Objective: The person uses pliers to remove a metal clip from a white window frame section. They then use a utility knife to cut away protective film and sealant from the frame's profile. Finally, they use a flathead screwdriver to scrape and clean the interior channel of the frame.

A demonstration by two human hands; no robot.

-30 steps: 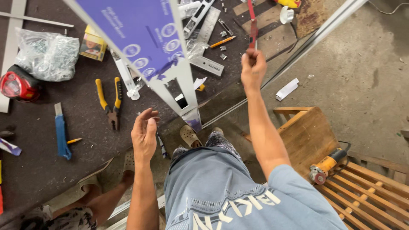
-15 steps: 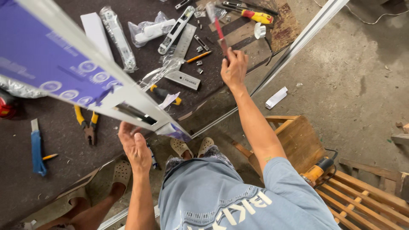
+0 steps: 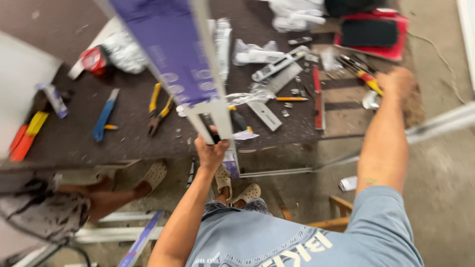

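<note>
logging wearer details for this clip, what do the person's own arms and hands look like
Both arms are bare from the short sleeves down. The left hand and right hand wear no gloves, and no watch or rings show. The shirt is a grey-blue tee with pale lettering across it. The right hand is motion-blurred, so fine detail there cannot be told.

A long white metal profile with purple film (image 3: 183, 64) crosses the upper middle of the frame and blocks that path. Yellow-handled pliers (image 3: 159, 110) and a blue utility knife (image 3: 105, 114) crowd the dark worktop (image 3: 69, 133) (left part); between them is bare room.
</note>
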